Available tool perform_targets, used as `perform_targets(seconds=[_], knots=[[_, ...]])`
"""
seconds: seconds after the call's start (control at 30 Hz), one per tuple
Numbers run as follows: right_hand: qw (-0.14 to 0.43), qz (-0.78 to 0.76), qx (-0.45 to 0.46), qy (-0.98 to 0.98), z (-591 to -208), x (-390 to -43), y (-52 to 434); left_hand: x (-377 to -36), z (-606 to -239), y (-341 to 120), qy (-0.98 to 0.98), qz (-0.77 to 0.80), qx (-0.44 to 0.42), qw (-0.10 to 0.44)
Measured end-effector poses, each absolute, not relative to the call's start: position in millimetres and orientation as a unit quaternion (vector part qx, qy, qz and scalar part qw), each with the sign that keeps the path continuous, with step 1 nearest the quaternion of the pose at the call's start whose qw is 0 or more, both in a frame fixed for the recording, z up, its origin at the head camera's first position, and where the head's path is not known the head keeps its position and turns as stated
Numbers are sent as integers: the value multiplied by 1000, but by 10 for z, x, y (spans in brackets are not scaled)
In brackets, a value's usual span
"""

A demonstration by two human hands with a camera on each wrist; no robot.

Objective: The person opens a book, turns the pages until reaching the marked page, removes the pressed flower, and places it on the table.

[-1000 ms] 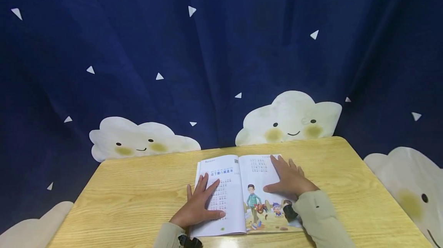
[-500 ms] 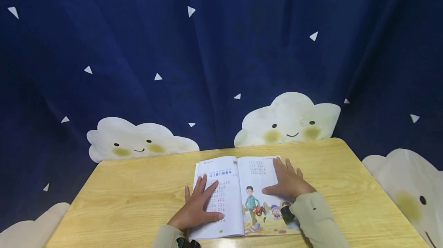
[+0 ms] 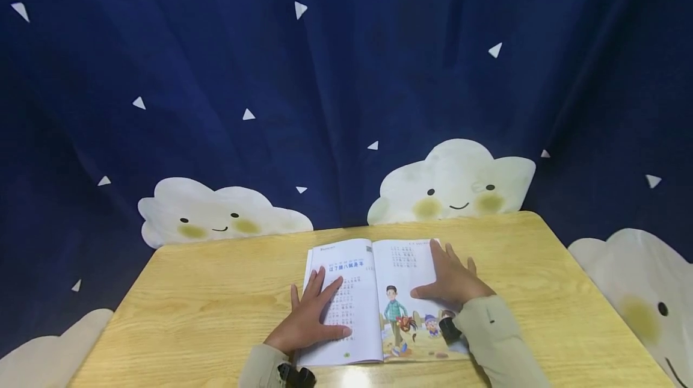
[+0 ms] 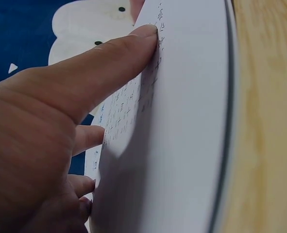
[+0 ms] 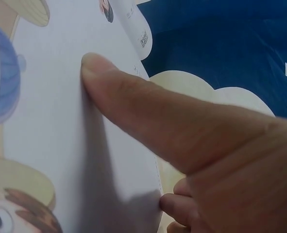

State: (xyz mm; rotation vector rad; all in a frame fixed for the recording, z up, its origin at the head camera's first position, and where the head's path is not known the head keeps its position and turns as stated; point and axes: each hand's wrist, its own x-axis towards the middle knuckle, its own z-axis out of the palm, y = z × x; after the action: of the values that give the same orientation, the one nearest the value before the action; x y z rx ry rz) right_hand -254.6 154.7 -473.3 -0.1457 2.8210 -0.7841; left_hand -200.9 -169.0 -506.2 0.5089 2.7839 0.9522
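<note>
An illustrated book (image 3: 363, 304) lies open on the wooden table, with text on the left page and a drawing of a person holding a rooster on the right page. My left hand (image 3: 311, 319) rests on the left page, fingers spread and thumb out toward the spine. In the left wrist view, the thumb (image 4: 119, 60) touches the page near printed lines. My right hand (image 3: 455, 277) lies over the right page's outer edge, thumb pointing inward. The right wrist view shows that thumb (image 5: 128, 92) on the white paper, other fingers partly hidden behind the hand.
The light wooden table (image 3: 216, 304) extends to both sides of the book. Behind it hangs a dark blue curtain (image 3: 335, 87) with white triangles and smiling clouds. A black wrist strap (image 3: 295, 376) sits at the left sleeve, and a black device (image 3: 449, 329) at the right.
The right hand has shifted slightly outward toward the right page's edge. The left hand stays in place on its page. The whole view moves a little with the head.
</note>
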Motion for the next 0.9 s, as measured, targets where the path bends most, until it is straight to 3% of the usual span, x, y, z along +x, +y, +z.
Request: perform_targets(seconds=[0.57,0.9], knots=[[100,-254,-64,960,-4715,-2585,1567,-2056,-5040,-1672,933,309,170,71],[137,-294,-64,944,-4712,-2595,1601,-2017,-5072,-1675,931,316,167,72]])
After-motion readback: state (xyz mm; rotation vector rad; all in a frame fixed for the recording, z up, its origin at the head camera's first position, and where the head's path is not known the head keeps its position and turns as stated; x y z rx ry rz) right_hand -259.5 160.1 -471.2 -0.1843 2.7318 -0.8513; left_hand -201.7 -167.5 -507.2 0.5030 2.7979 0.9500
